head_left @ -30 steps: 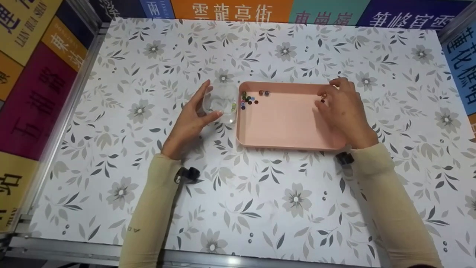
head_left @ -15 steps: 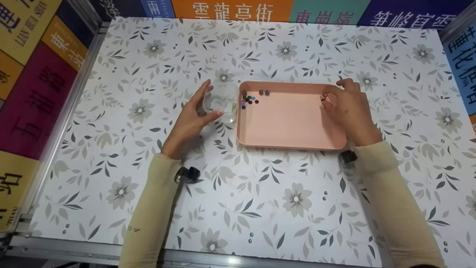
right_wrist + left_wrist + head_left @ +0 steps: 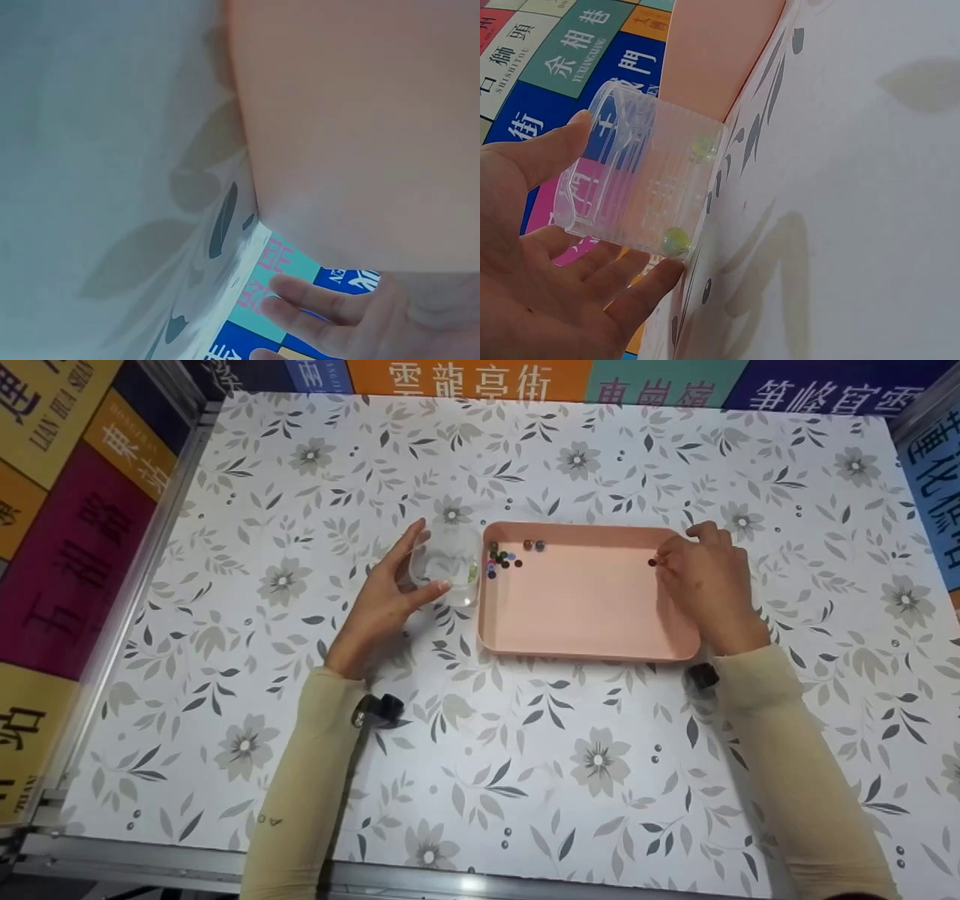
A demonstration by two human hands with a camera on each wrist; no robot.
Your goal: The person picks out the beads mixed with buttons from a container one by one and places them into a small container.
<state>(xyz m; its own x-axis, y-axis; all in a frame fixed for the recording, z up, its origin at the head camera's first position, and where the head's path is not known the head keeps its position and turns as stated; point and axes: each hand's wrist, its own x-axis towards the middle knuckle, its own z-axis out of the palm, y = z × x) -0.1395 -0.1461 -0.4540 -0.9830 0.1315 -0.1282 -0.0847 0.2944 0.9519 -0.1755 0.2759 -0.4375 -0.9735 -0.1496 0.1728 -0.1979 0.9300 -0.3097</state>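
My left hand (image 3: 384, 604) holds a clear plastic container (image 3: 442, 562) at the left of a pink tray (image 3: 592, 607), thumb on the near side and fingers behind. Two yellow-green marbles (image 3: 676, 241) lie at the container's bottom in the left wrist view. Over the tray's right end, my right hand (image 3: 709, 585) has thumb and index finger together in a pinch on a small marble, mostly hidden by the fingertips. A dark marble (image 3: 652, 562) sits right at those fingertips. In the right wrist view the tray wall (image 3: 360, 135) hides much of the hand.
Several small coloured marbles (image 3: 501, 556) gather in the tray's upper left corner. Two more marbles (image 3: 534, 545) lie a little to their right. A floral cloth (image 3: 555, 735) covers the table, and signboards (image 3: 472, 379) stand along the back.
My right hand has shifted slightly right, and its thumb and index finger have come together beside the dark marble. The left hand and container stay put.
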